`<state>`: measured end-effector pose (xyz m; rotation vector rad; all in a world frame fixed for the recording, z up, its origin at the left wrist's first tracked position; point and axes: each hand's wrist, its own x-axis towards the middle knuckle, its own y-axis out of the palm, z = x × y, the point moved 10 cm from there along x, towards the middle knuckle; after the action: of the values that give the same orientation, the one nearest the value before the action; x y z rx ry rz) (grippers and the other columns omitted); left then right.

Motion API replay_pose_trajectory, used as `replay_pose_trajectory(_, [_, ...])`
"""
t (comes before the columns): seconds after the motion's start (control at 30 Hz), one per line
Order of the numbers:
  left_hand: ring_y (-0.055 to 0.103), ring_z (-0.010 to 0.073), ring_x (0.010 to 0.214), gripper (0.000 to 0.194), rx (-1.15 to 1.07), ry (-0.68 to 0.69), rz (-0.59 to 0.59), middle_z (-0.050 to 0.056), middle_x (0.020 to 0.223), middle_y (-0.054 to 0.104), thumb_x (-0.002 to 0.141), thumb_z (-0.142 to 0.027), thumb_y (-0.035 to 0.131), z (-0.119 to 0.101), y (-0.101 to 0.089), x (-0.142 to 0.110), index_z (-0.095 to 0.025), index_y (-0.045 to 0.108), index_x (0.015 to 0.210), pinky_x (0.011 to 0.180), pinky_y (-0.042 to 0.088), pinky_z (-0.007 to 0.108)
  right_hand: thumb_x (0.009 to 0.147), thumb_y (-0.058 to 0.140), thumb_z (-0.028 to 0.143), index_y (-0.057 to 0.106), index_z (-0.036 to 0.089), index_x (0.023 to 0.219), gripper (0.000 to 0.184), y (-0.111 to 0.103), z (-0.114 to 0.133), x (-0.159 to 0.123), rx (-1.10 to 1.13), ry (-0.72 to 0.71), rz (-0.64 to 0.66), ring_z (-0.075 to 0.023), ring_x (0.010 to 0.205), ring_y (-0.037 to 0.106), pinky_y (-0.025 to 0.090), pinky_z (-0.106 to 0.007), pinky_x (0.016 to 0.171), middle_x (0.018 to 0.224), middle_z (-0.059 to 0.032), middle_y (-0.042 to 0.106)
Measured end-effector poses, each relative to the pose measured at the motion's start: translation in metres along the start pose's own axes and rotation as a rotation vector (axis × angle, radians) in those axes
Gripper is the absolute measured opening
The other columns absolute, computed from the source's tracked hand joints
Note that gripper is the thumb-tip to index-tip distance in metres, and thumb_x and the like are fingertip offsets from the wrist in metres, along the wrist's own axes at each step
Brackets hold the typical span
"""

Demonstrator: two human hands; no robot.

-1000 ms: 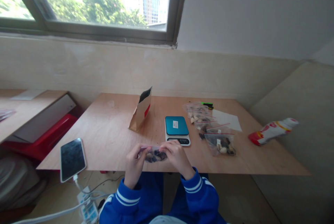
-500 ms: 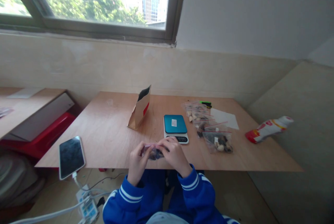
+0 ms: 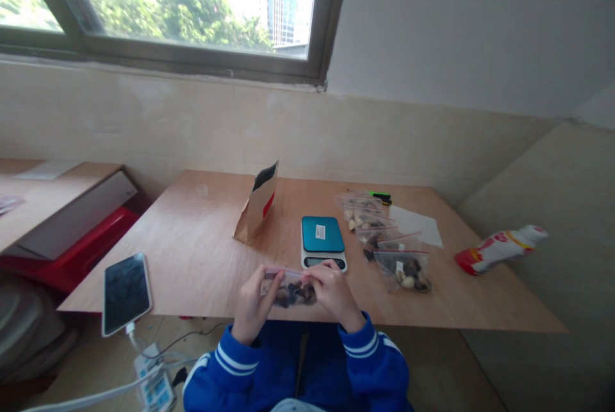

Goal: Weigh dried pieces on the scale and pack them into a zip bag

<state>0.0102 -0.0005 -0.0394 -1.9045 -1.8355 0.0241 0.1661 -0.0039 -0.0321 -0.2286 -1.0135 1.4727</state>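
Observation:
My left hand (image 3: 254, 303) and my right hand (image 3: 332, 290) both pinch the top strip of a small clear zip bag (image 3: 291, 290) with dark and pale pieces inside, held over the near edge of the wooden table (image 3: 202, 252). Just beyond my right hand stands a small scale with a teal top (image 3: 323, 240). To the right of the scale lie several filled zip bags (image 3: 384, 242) in a row. A brown paper pouch (image 3: 257, 204) stands open behind, to the left.
A phone (image 3: 125, 292) on a cable overhangs the table's left front corner, with a power strip (image 3: 154, 384) on the floor below. A white sheet (image 3: 416, 220) and a green marker (image 3: 380, 195) lie at the back right. A red-and-white packet (image 3: 500, 248) sits on the right ledge.
My hands have lowered the small bag slightly toward me, and more of the bag shows between them. The camera view has shifted a little; nothing else on the table moved.

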Motion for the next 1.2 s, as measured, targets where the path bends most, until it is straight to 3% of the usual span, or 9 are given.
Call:
replay_pose_trajectory(0.1, [0.065,0.0147,0.073,0.019,-0.033,-0.030,0.024,0.002,0.076,0.067,0.087,-0.035,0.053,0.007,0.005,0.002,-0.018,0.060,0.086,0.068,0.050,0.024,0.084,0.051,0.004,0.072,0.024,0.080,0.029,-0.002,-0.007,-0.003,-0.006,0.029,0.007,-0.0170,0.069,0.061,0.044,-0.033,0.074,0.078,-0.0019,0.074])
replay_pose_trajectory(0.27, [0.060,0.0126,0.068,0.023,-0.173,-0.121,0.015,-0.001,0.072,0.062,0.089,-0.038,0.049,0.017,0.010,0.004,-0.018,0.058,0.085,0.064,0.046,0.022,0.087,0.055,0.013,0.073,0.022,0.084,0.021,-0.002,-0.011,-0.006,0.024,0.045,0.052,-0.0196,0.088,0.064,0.045,-0.033,0.079,0.092,-0.0056,0.072])
replay_pose_trajectory(0.47, [0.053,0.0110,0.060,0.029,-0.212,-0.141,-0.012,-0.003,0.063,0.054,0.090,-0.041,0.046,0.019,0.010,0.006,-0.017,0.057,0.076,0.057,0.042,0.021,0.084,0.048,0.002,0.072,0.022,0.082,0.031,-0.006,-0.011,-0.007,0.021,0.030,0.054,-0.0186,0.081,0.065,0.045,-0.036,0.078,0.091,-0.0045,0.074])
replay_pose_trajectory(0.6, [0.056,0.0119,0.063,0.029,-0.180,-0.156,-0.031,-0.001,0.066,0.058,0.090,-0.040,0.045,0.022,0.006,0.005,-0.017,0.057,0.078,0.060,0.043,0.021,0.088,0.056,0.020,0.069,0.024,0.102,0.020,-0.003,0.003,-0.001,-0.039,0.034,0.080,-0.0228,0.100,0.060,0.043,-0.039,0.086,0.101,-0.0061,0.071])
replay_pose_trajectory(0.67, [0.057,0.0119,0.064,0.028,-0.160,-0.137,-0.025,-0.001,0.067,0.060,0.090,-0.040,0.046,0.018,0.007,0.003,-0.017,0.059,0.079,0.060,0.043,0.021,0.086,0.061,0.029,0.065,0.023,0.110,0.025,-0.002,0.011,0.003,-0.044,0.039,0.046,-0.0229,0.100,0.058,0.043,-0.038,0.088,0.102,-0.0063,0.069])
replay_pose_trajectory(0.77, [0.056,0.0108,0.060,0.026,-0.124,-0.085,-0.015,-0.001,0.066,0.060,0.090,-0.036,0.047,0.008,0.011,-0.001,-0.017,0.060,0.077,0.057,0.043,0.019,0.087,0.059,0.027,0.066,0.020,0.086,0.010,0.000,0.023,0.008,-0.046,0.015,-0.057,-0.0206,0.085,0.058,0.044,-0.034,0.079,0.083,-0.0042,0.069])
replay_pose_trajectory(0.83, [0.057,0.0103,0.058,0.025,-0.068,-0.037,-0.031,-0.001,0.064,0.062,0.090,-0.031,0.047,0.002,0.012,-0.004,-0.018,0.060,0.074,0.056,0.043,0.019,0.090,0.051,0.020,0.062,0.020,0.073,0.020,0.003,0.030,0.009,-0.064,-0.022,-0.105,-0.0191,0.075,0.057,0.042,-0.033,0.077,0.072,-0.0026,0.066])
replay_pose_trajectory(0.97, [0.063,0.0112,0.064,0.022,0.080,0.102,-0.109,0.001,0.070,0.067,0.088,-0.020,0.044,-0.007,0.007,-0.009,-0.018,0.060,0.074,0.060,0.046,0.018,0.092,0.042,0.014,0.057,0.020,0.064,0.032,0.008,0.039,0.009,-0.081,-0.081,-0.134,-0.0158,0.060,0.054,0.040,-0.033,0.076,0.059,0.0001,0.062])
replay_pose_trajectory(1.2, [0.061,0.0100,0.059,0.019,0.162,0.123,-0.230,0.000,0.067,0.066,0.088,-0.023,0.047,-0.003,-0.017,-0.011,-0.018,0.062,0.078,0.057,0.045,0.017,0.094,0.050,0.024,0.064,0.021,0.075,0.024,0.000,0.033,0.001,0.000,-0.117,-0.123,-0.0158,0.073,0.063,0.039,-0.032,0.074,0.077,0.0000,0.072])
